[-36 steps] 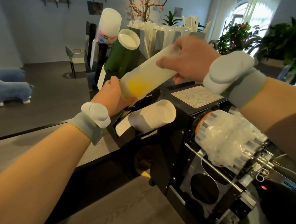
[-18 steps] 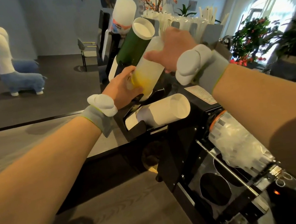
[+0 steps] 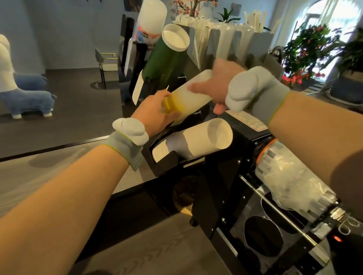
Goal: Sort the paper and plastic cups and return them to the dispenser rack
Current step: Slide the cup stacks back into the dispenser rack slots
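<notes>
A stack of frosted plastic cups (image 3: pixel 189 96) with a yellow patch lies tilted across the black dispenser rack (image 3: pixel 165 162). My left hand (image 3: pixel 155 115) grips its lower, yellow end and my right hand (image 3: pixel 217 85) wraps its upper part. Just below it a stack of white paper cups (image 3: pixel 199 140) rests in a rack slot, mouth toward me. Above it sit a dark green cup stack (image 3: pixel 164 62) and a white stack with a printed band (image 3: pixel 150 25). How far the frosted stack's lower end sits in its slot is hidden by my left hand.
A sealing machine (image 3: pixel 260 231) with round holes and a clear plastic film roll (image 3: pixel 293 184) stands at the lower right. Wrapped straws in a grey holder (image 3: pixel 226 36) are behind the rack. A wooden counter (image 3: pixel 39 172) runs left. Potted plants (image 3: pixel 311 52) are at right.
The frosted stack has tilted flatter and dropped slightly toward the slot above the white cups. Both hands stay on it, with my right hand shifted a little lower and to the right.
</notes>
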Demonstrator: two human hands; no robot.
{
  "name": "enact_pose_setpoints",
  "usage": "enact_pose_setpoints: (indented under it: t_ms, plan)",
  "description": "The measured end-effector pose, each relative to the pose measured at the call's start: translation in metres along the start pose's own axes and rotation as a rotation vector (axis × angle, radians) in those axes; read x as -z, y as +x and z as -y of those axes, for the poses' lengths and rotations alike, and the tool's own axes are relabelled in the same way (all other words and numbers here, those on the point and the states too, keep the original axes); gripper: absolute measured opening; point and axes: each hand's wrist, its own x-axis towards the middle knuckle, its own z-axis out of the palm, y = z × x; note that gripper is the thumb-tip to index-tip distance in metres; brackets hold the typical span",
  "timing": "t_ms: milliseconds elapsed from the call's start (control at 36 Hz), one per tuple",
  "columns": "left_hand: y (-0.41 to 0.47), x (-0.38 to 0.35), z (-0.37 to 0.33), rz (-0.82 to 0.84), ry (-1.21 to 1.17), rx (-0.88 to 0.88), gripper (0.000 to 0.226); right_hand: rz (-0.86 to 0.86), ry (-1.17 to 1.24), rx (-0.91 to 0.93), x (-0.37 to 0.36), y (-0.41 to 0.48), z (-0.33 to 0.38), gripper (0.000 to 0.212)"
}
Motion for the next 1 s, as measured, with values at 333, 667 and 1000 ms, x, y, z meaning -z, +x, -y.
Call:
enact_pose_setpoints:
  t_ms: [333, 667, 1000]
  plan:
    - [-0.001, -0.008, 0.002, 0.011, -0.109, -0.003, 0.067, -0.063, -0.22, 0.125, -0.029, 0.009, 0.01, 0.053]
    - [-0.047, 0.025, 0.019, -0.018, -0.197, 0.1, 0.052, -0.28, -0.073, 0.277, -0.041, -0.028, 0.024, 0.06]
    - [-0.194, 0.093, 0.092, 0.013, -0.202, 0.233, 0.012, 0.018, 0.237, 0.518, -0.143, -0.101, 0.09, 0.021]
